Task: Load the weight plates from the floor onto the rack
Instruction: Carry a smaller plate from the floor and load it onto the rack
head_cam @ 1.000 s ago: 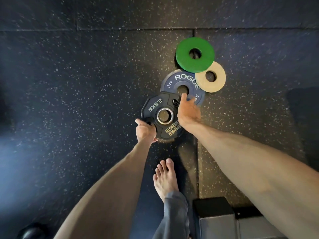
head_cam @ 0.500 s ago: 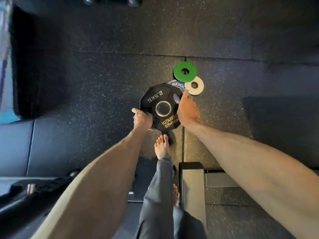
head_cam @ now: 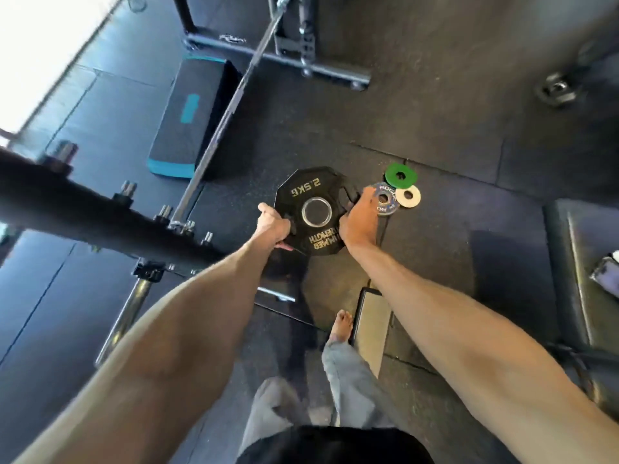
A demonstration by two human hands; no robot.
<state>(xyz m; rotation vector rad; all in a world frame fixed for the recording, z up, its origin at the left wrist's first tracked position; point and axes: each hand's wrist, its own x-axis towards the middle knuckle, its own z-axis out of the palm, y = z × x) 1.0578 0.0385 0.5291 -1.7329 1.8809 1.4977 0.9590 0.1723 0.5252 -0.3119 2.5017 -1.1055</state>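
Note:
I hold a black 2.5 kg weight plate in both hands, lifted off the floor and facing up at me. My left hand grips its left edge, my right hand its right edge. On the rubber floor just right of it lie three small plates that overlap: a green one, a grey-blue Rogue one and a cream one. A thick black rack beam with several bolts crosses the left side, close to my left forearm. A chrome peg slants down below it.
A barbell runs diagonally above the plate toward a black frame base. A black step platform with teal trim lies at upper left. A black bench pad is on the right. My bare foot stands beside a steel base plate.
I have stood up with the black plate, raising it off the floor and away from the three small plates. The view has widened, and the rack beam, barbell and bench have come into sight.

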